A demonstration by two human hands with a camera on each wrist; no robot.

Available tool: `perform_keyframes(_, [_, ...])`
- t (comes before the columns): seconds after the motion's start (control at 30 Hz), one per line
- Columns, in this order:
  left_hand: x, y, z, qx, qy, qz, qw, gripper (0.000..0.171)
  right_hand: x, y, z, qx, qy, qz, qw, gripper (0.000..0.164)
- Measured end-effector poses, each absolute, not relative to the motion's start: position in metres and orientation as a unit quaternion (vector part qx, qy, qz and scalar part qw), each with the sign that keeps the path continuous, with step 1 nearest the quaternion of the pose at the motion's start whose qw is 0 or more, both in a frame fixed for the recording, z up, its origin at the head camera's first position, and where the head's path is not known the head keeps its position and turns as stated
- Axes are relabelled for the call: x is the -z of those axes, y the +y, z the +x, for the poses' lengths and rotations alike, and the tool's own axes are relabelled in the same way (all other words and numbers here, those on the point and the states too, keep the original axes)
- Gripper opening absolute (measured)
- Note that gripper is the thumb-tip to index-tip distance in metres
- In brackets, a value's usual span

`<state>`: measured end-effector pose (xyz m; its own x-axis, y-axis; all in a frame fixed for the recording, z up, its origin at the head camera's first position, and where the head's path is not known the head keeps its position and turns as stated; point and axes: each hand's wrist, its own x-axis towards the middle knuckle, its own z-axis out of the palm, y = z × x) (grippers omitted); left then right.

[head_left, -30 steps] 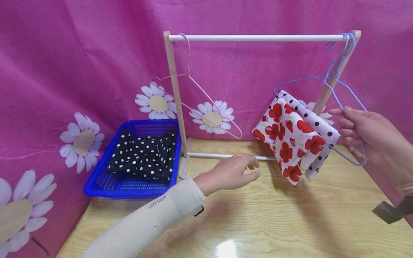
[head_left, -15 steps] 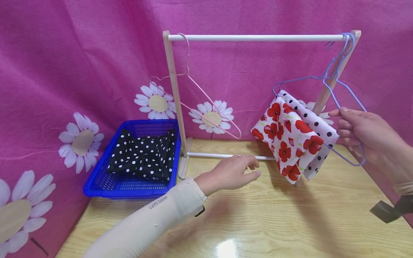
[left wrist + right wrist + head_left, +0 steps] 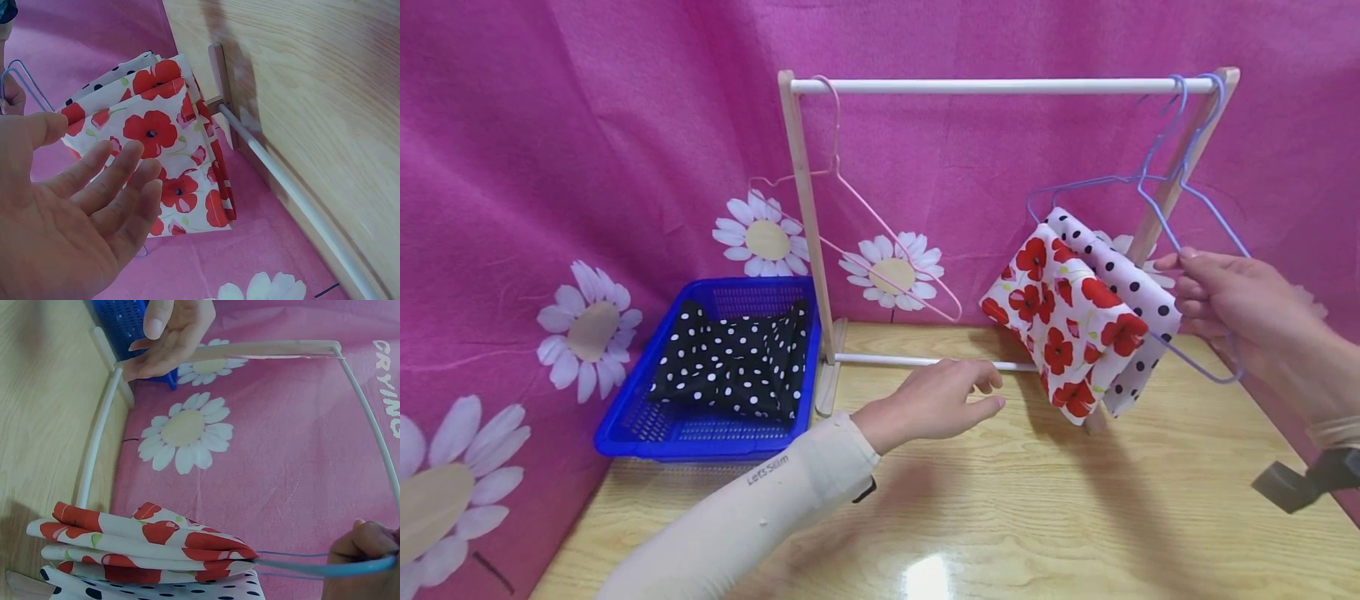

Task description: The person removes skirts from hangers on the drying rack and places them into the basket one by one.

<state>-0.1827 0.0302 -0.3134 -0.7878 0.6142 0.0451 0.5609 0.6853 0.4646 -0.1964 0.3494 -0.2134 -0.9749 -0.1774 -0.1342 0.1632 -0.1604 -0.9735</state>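
Note:
My right hand (image 3: 1247, 304) pinches the sloping side of the front blue hanger (image 3: 1159, 217), which hooks over the white rail (image 3: 992, 87) near its right end. Folded over this hanger is a white cloth with red flowers (image 3: 1060, 329). Just behind it, a white cloth with black dots (image 3: 1150, 293) hangs from a second blue hanger (image 3: 1213, 212). My left hand (image 3: 928, 402) hovers above the table, fingers loose and holding nothing. In the left wrist view its palm faces the flowered cloth (image 3: 150, 134), and no grip on the cloth shows.
A pink hanger (image 3: 880, 218) hangs bare at the rail's left end. Beside the rack's left wooden post (image 3: 808, 208) stands a blue basket (image 3: 700, 450) with a black white-dotted cloth (image 3: 730, 362) inside. A lower white bar (image 3: 887, 360) runs near the wooden table (image 3: 1000, 517).
The front blue hanger's hook has slid left along the rail, apart from the rear one. My right hand and the flowered cloth have shifted slightly left. My left hand stays in place.

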Motion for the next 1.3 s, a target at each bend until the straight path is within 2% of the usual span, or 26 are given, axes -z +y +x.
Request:
perform_keyframes(0.13, [0.315, 0.029, -0.183, -0.229, 0.918, 0.319, 0.061, 0.033, 0.215, 0.346, -0.198, 0.776, 0.617, -0.03, 0.124, 0.037])
perform_keyframes(0.4, [0.318, 0.028, -0.183, -0.231, 0.919, 0.314, 0.064, 0.032, 0.215, 0.343, -0.199, 0.742, 0.66, -0.015, 0.114, 0.031])
perform_keyframes(0.8, [0.321, 0.026, -0.186, -0.239, 0.919, 0.305, 0.07, 0.033, 0.218, 0.336, -0.202, 0.755, 0.643, -0.062, 0.113, 0.037])
perform_keyframes(1.03, [0.321, 0.025, -0.187, -0.243, 0.92, 0.3, 0.068, 0.033, 0.216, 0.333, -0.203, 0.705, 0.701, -0.033, 0.103, 0.036])
perform_keyframes(1.3, [0.324, 0.023, -0.191, -0.252, 0.919, 0.297, 0.062, 0.032, 0.217, 0.329, -0.202, 0.702, 0.704, -0.043, 0.101, 0.036])
